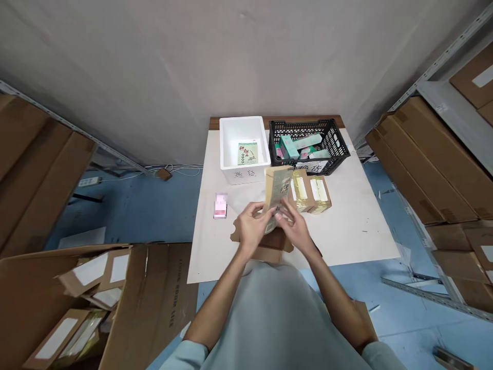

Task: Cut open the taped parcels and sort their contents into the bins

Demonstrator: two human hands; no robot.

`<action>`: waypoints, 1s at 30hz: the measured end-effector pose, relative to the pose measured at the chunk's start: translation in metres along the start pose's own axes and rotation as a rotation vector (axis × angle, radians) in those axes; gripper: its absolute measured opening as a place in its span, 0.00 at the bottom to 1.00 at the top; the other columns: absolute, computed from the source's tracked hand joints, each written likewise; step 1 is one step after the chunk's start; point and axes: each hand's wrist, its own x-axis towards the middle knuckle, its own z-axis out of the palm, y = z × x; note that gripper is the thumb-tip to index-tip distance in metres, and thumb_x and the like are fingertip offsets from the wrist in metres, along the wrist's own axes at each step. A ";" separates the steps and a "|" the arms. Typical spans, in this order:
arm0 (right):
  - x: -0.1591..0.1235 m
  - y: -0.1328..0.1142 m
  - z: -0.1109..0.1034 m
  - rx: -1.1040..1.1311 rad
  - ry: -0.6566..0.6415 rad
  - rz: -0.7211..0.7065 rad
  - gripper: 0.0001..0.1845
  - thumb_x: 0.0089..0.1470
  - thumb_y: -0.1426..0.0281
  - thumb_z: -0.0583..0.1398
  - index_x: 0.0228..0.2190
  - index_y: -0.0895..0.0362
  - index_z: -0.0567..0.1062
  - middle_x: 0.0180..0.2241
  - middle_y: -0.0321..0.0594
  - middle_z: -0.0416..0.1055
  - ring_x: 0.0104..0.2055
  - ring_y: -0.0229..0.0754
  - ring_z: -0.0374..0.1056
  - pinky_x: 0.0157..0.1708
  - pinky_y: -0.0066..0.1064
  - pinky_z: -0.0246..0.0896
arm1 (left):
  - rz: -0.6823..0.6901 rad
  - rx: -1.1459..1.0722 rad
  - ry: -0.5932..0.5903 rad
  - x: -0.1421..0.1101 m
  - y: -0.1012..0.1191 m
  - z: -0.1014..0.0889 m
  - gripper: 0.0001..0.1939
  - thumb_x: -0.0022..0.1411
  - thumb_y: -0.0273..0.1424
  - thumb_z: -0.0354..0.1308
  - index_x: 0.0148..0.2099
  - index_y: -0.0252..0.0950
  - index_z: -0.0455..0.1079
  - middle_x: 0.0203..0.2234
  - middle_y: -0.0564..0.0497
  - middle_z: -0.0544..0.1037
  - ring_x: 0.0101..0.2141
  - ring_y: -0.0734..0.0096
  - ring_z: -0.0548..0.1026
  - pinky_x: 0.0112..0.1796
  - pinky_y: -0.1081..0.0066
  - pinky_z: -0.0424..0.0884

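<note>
A light tan and greenish printed packet (279, 186) stands upright between my hands above the table. My left hand (252, 225) pinches its lower left side. The fingers of my right hand (295, 226) are closed on its lower right edge; the exact fingertip contact is small and partly hidden. Under my hands lies an opened brown cardboard box (269, 253), mostly covered by them. Just beyond my right hand stand two small taped cartons (319, 192) with white labels.
On the white-topped table (356, 226) are a white foam box (244, 174) holding a green printed packet, a black crate (335, 149) of small boxes, and a pinkish blurred item (221, 205). A large carton (162, 288) of parcels stands lower left. Shelved boxes (442, 164) flank the right.
</note>
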 end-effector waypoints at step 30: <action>0.028 -0.046 -0.051 0.324 -0.277 0.164 0.32 0.54 0.44 0.78 0.54 0.47 0.86 0.52 0.43 0.88 0.55 0.56 0.84 0.50 0.43 0.83 | -0.315 -0.295 -0.349 0.045 0.050 -0.066 0.38 0.46 0.46 0.88 0.55 0.36 0.84 0.46 0.41 0.89 0.50 0.50 0.86 0.52 0.55 0.83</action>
